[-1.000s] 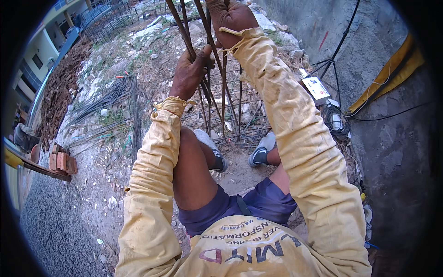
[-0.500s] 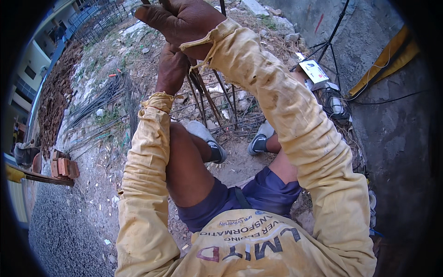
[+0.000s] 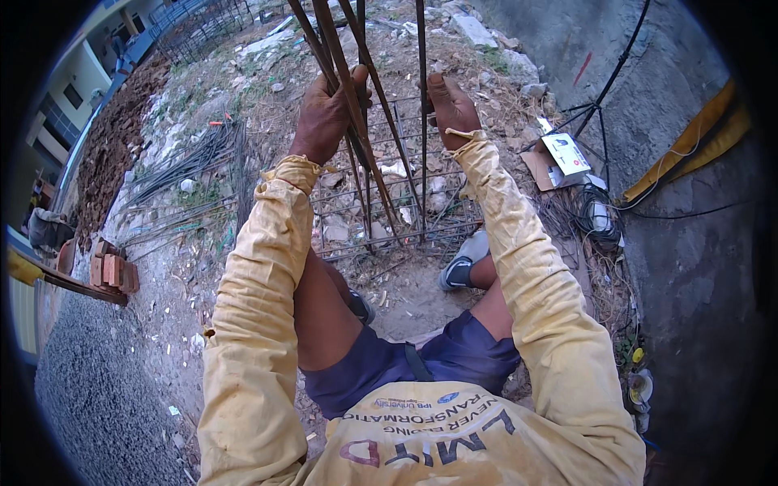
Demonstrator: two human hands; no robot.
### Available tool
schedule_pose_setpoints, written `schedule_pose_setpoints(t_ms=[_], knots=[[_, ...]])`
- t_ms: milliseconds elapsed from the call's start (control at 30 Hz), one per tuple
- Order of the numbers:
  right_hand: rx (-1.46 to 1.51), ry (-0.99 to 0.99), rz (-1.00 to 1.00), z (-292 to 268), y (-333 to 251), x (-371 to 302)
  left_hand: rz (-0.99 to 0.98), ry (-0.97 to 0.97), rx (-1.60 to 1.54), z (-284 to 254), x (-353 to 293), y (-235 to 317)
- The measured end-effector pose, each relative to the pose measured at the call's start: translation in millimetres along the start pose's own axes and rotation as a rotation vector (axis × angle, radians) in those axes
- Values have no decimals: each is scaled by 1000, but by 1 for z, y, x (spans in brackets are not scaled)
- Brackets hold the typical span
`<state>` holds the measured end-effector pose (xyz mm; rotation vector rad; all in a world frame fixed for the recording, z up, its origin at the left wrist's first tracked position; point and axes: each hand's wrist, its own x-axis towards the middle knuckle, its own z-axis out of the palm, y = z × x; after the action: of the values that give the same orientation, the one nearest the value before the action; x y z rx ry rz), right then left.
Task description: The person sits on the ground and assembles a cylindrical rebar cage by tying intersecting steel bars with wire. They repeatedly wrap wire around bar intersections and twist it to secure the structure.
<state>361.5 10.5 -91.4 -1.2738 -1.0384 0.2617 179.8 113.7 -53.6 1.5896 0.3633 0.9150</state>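
Several upright steel reinforcing bars [image 3: 379, 97] rise in front of me, some leaning across each other. My left hand [image 3: 321, 120] is closed round the bars on the left, thumb and fingertips showing beside them. At the right, my right hand [image 3: 452, 109] grips a single steel bar [image 3: 422, 174], its thumb pointing up along it and its other fingers mostly hidden. The bars' lower ends stand in a grid of thin steel rods [image 3: 332, 235] low over the rubble, just beyond my feet. The upper ends run out of view.
Loose rods [image 3: 182, 174] lie in a heap to the left. Bricks [image 3: 113, 275] are stacked near a pile of dark gravel [image 3: 105, 389]. On the right stand a black tripod [image 3: 598, 105], a white box [image 3: 566, 154] and coiled cable [image 3: 596, 211]. Another person [image 3: 50, 227] crouches at the far left.
My right hand has come away from beside the left hand, moving right and down to the right-hand bar. My left hand has shifted slightly right. More of the bars shows now.
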Motion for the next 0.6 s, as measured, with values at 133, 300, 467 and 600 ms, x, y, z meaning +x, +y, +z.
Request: schedule_pose_setpoints(t_ms=[133, 300, 467, 600], knots=[[165, -79, 158, 16, 18, 4, 28, -54, -43, -6, 3, -5], [139, -48, 154, 11, 13, -6, 23, -44, 129, -13, 2, -13], [79, 402, -299, 11, -24, -30, 63, -57, 28, -16, -9, -10], [289, 199, -232, 26, -81, -95, 178, 38, -163, -31, -30, -11]])
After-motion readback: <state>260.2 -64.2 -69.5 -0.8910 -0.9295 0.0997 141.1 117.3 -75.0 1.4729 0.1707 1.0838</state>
